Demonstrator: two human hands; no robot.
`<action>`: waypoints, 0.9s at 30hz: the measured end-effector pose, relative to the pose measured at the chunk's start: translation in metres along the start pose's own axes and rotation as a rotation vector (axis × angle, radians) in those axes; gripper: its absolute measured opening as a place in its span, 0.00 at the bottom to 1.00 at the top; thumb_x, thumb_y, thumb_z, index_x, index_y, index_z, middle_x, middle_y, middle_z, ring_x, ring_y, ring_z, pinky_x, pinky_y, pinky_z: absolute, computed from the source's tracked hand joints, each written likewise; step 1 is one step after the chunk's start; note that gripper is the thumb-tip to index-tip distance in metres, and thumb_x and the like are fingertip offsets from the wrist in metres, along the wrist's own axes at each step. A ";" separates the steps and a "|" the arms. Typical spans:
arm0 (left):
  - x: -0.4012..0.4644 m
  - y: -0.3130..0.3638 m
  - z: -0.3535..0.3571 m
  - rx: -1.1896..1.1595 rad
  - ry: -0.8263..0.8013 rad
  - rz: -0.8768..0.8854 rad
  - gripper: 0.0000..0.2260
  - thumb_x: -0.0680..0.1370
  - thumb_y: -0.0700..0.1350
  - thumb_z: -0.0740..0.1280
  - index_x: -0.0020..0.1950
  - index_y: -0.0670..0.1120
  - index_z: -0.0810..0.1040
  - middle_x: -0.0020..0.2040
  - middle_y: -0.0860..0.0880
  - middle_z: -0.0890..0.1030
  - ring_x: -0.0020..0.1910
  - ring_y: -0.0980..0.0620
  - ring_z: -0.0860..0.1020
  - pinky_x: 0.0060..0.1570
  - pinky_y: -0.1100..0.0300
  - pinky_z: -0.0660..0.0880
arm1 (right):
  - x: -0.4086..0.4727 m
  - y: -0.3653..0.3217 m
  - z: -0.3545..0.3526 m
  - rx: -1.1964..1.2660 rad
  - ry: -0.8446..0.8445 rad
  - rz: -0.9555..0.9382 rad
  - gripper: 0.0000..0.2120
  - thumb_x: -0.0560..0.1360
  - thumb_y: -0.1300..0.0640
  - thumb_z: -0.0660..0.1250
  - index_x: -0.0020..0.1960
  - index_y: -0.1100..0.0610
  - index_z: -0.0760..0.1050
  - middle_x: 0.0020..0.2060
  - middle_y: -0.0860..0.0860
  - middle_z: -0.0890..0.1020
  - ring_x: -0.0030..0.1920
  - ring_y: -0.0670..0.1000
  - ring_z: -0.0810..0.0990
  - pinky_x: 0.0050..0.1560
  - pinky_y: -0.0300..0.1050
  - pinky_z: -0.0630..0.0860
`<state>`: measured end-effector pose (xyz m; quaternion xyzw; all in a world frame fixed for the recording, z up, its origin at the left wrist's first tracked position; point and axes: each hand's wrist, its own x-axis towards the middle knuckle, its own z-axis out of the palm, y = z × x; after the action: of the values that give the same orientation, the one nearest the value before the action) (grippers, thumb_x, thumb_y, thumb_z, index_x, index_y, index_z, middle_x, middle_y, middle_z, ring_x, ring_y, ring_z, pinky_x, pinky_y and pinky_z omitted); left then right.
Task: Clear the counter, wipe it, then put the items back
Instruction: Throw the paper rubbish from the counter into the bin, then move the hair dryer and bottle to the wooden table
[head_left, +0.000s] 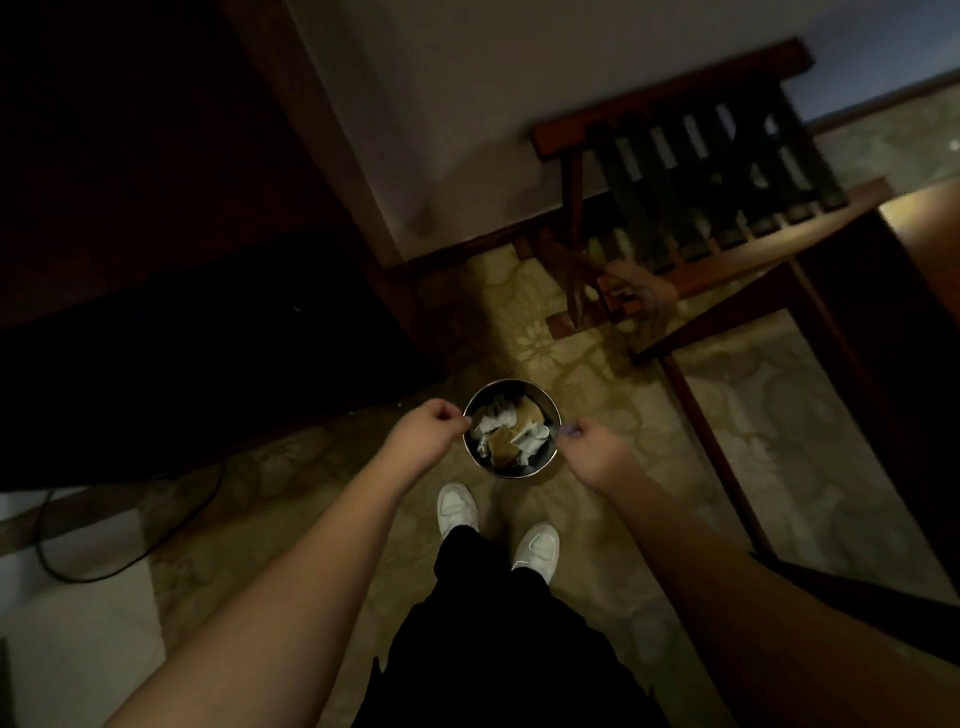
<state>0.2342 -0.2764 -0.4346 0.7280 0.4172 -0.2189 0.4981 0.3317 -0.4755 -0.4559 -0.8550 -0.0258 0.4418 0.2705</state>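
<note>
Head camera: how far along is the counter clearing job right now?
Done: crumpled paper already sits in the metal bin on the floor. In hand: the left hand and right hand hover at the bin's rim, fingers curled; the right hand seems to pinch something small and bluish. Left: no counter shows, so wiping and putting items back can't be judged.

Carpet (597, 374) showing yellow-green with a pale floral pattern. Silver bin (511, 427) holding white and tan paper scraps. White shoes (457, 506) showing below black trousers (498, 623). Luggage rack (701, 171) showing reddish-brown wood with dark green straps.
</note>
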 end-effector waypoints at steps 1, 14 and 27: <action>-0.015 0.006 -0.008 -0.012 0.012 0.015 0.04 0.78 0.51 0.67 0.50 0.52 0.77 0.46 0.49 0.81 0.46 0.50 0.80 0.48 0.51 0.78 | -0.010 -0.011 -0.006 -0.026 -0.007 -0.025 0.05 0.77 0.54 0.62 0.50 0.54 0.73 0.40 0.51 0.79 0.41 0.52 0.77 0.38 0.42 0.68; -0.198 0.044 -0.132 0.000 0.391 0.265 0.09 0.78 0.53 0.67 0.57 0.55 0.77 0.48 0.58 0.78 0.46 0.60 0.76 0.42 0.65 0.74 | -0.157 -0.172 -0.074 -0.499 0.082 -0.661 0.02 0.77 0.47 0.62 0.47 0.42 0.73 0.39 0.42 0.78 0.38 0.42 0.77 0.36 0.41 0.77; -0.324 0.061 -0.301 -0.076 0.855 0.491 0.02 0.76 0.52 0.68 0.44 0.59 0.79 0.42 0.58 0.81 0.40 0.62 0.77 0.40 0.63 0.71 | -0.259 -0.344 -0.105 -0.444 0.160 -1.077 0.05 0.77 0.46 0.62 0.47 0.41 0.77 0.40 0.39 0.80 0.40 0.37 0.76 0.39 0.35 0.73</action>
<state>0.0754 -0.1389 -0.0412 0.8109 0.4078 0.2385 0.3454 0.3225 -0.3022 -0.0486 -0.7884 -0.5278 0.1604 0.2724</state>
